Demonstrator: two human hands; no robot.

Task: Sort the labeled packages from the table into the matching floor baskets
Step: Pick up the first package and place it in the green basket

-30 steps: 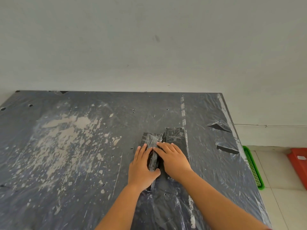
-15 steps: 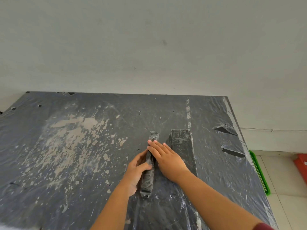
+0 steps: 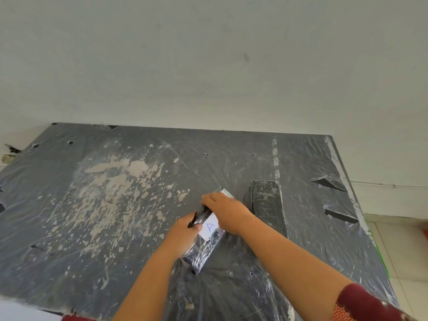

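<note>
In the head view, a dark film-wrapped package [image 3: 206, 230] is held by both hands above the near-right part of the table [image 3: 92, 205]: the left hand [image 3: 185, 232] is closed around its left long edge and the right hand [image 3: 225, 210] is laid over its far end with fingers curled onto it, apparently so that the white label [image 3: 209, 227] marked "A" is turned up and can be read for sorting. The package's long axis is seen running from the near edge toward the far right corner, its far end tipped upward. A second package [image 3: 268, 209] is left flat just to the right, lengthwise toward the far edge.
</note>
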